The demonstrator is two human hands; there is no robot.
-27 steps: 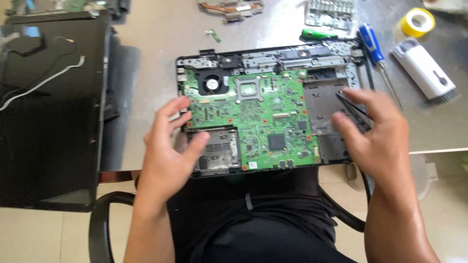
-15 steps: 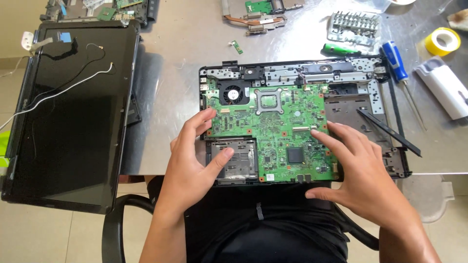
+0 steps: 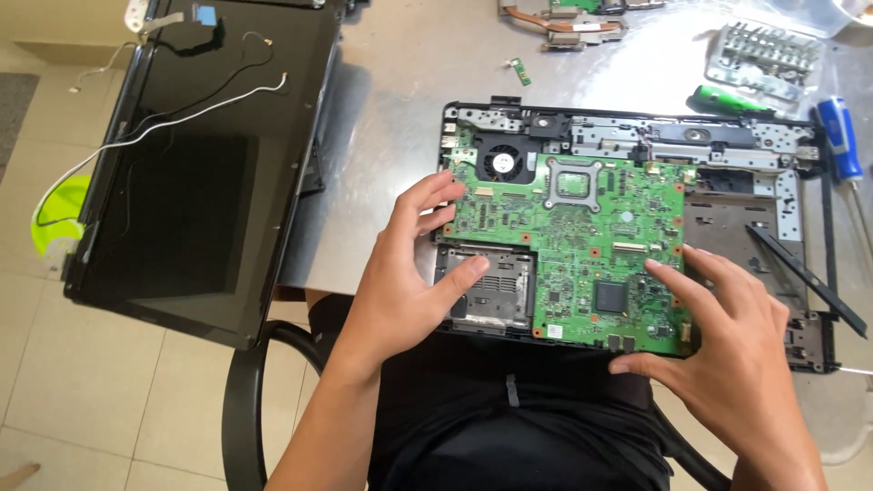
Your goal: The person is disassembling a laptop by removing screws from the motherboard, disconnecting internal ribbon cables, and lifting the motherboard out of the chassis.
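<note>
1. Green circuit board [image 3: 582,245] sits in a black laptop base [image 3: 727,136] on the grey table [image 3: 400,118], in front of the seated person.
2. Left hand [image 3: 405,282], fingers spread, presses the board's left edge and silver card slot [image 3: 486,286].
3. Right hand [image 3: 727,336] has moved inward from the base's right side; its spread fingers now grip the board's near right corner, seemingly ready to lift.
4. Detached screen panel [image 3: 191,173] lies left.

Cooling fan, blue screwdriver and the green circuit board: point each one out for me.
Cooling fan [image 3: 499,164]: head view, on its round hub.
Blue screwdriver [image 3: 842,145]: head view, on its blue handle.
Green circuit board [image 3: 582,245]: head view, on bare board below the square socket frame.
</note>
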